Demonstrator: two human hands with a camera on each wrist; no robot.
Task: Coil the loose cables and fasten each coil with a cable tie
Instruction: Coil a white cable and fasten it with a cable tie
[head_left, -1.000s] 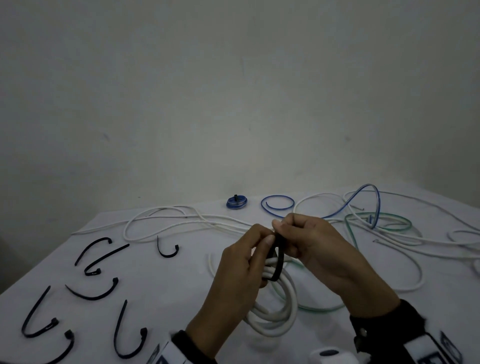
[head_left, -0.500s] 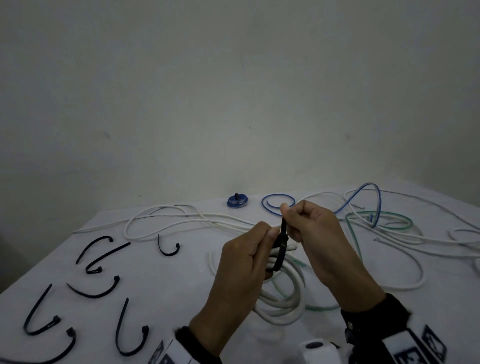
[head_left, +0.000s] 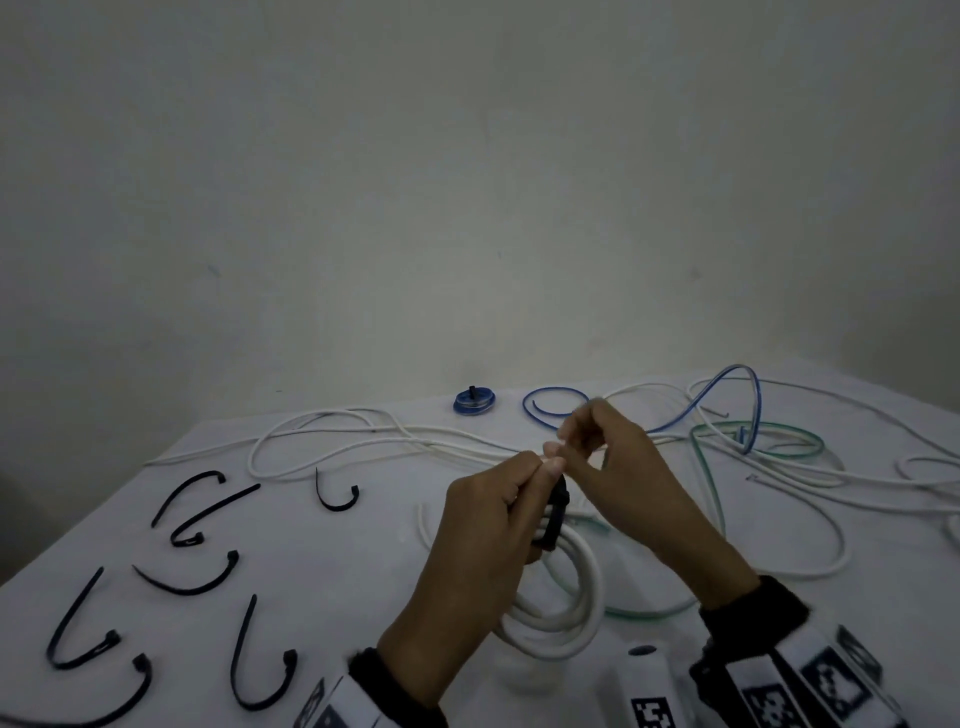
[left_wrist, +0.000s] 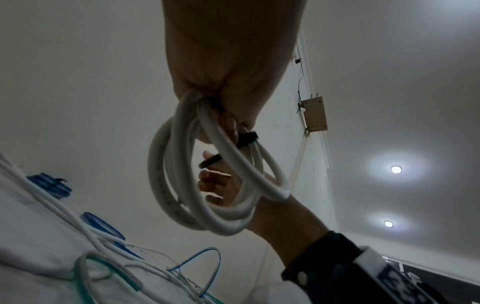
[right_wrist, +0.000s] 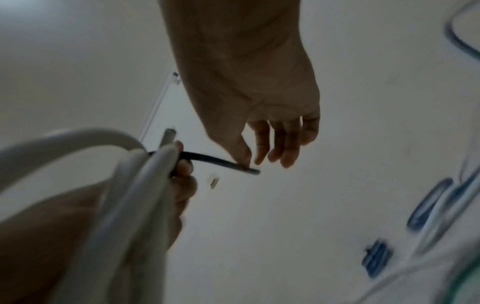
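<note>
White cable coil (head_left: 561, 613) hangs nearest the viewer, held above the white table (head_left: 363, 561) by the left hand (head_left: 483, 535), whose fingers are curled round the bunched loops at its top. Round those loops sits a black cable tie (head_left: 555, 517); its free tail sticks out toward the right hand (head_left: 618, 467), which pinches the tail between thumb and fingertip while the other fingers hang loosely bent. To the left on the table lie spare black cable ties (head_left: 192, 577), each bent in a hook shape. Farther back sprawl loose white cables (head_left: 332, 441), a green cable (head_left: 758, 431) and a blue cable (head_left: 727, 389). A small blue coil (head_left: 474, 402), already tied, rests near the wall (head_left: 467, 182).
</note>
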